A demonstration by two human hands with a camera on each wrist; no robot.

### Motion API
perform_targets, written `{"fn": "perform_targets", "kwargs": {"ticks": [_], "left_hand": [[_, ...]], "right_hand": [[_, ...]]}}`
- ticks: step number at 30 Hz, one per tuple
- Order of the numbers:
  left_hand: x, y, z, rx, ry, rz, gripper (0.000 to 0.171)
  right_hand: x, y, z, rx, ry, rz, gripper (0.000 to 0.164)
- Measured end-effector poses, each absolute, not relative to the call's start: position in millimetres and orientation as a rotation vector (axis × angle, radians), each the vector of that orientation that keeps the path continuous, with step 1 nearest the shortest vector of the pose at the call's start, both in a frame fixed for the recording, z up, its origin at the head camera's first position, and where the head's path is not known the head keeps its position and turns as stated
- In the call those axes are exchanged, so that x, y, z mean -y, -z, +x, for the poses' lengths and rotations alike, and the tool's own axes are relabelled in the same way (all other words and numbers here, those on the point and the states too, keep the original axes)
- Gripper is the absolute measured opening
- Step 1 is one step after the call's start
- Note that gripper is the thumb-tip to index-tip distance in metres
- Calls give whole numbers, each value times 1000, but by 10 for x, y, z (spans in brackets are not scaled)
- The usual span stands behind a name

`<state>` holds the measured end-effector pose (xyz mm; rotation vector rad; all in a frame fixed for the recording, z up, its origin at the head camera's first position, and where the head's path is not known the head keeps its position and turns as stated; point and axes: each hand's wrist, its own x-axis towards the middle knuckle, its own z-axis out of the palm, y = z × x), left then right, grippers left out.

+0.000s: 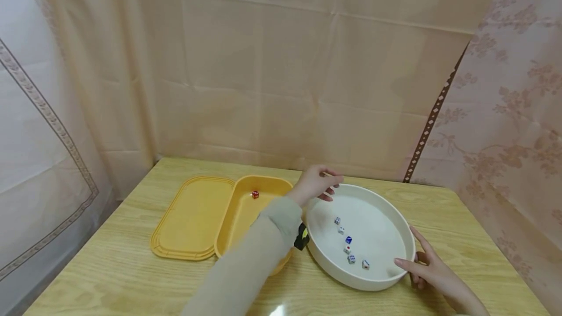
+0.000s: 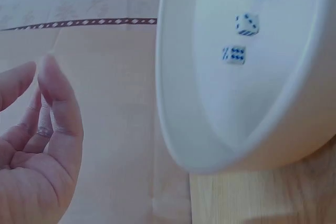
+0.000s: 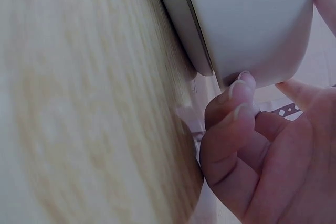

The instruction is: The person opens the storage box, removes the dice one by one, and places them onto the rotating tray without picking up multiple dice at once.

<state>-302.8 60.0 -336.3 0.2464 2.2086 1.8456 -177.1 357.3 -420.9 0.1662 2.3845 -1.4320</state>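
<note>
A white round bowl (image 1: pixel 383 200) stands on the wooden table (image 1: pixel 110 272) with several small dice (image 1: pixel 341 230) in it, one of them blue (image 1: pixel 349 239). My left hand (image 1: pixel 331 187) hovers over the bowl's far left rim, its fingers relaxed and holding nothing. In the left wrist view that hand (image 2: pixel 39 74) is beside the bowl's wall (image 2: pixel 178 103), apart from it. At the near right edge my right hand (image 1: pixel 408 257) grips the bowl, thumb on the rim. The right wrist view shows its curled fingers (image 3: pixel 236 93) against the bowl's outer wall (image 3: pixel 252 19).
A yellow box (image 1: pixel 265 180) stands left of the bowl with one red die (image 1: pixel 255 194) inside. Its yellow lid (image 1: pixel 193 218) lies flat further left. Cloth curtains close off the back and both sides of the table.
</note>
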Motion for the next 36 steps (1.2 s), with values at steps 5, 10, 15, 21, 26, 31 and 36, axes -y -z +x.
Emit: {"fn": "perform_targets", "kwargs": {"ticks": [5, 10, 15, 21, 26, 31, 36], "left_hand": [[-463, 3358, -3095, -2207, -1907, 228, 28], [-326, 3404, -3135, -2212, -2003, 166, 26], [-209, 3444, -3152, -2202, -2078, 150, 27], [-96, 3495, -3156, -2205, -2088, 107, 30], [11, 3556, -3164, -2227, -2088, 21, 32], [136, 3628, -3151, -2199, -2130, -60, 32], [248, 3688, -3146, -2144, -2185, -98, 30]], "right_hand": [[-3564, 4190, -1775, -2377, 1434, 177, 106], [-3562, 4183, -1773, -2384, 1424, 167, 104], [-3568, 4187, -1777, -2392, 1420, 156, 102], [-3559, 4202, -1770, -2389, 1432, 167, 104], [-3565, 4206, -1769, -2400, 1412, 162, 101], [-3571, 4223, -1769, -2408, 1408, 179, 103], [-3564, 4222, -1769, -2399, 1418, 195, 104]]}}
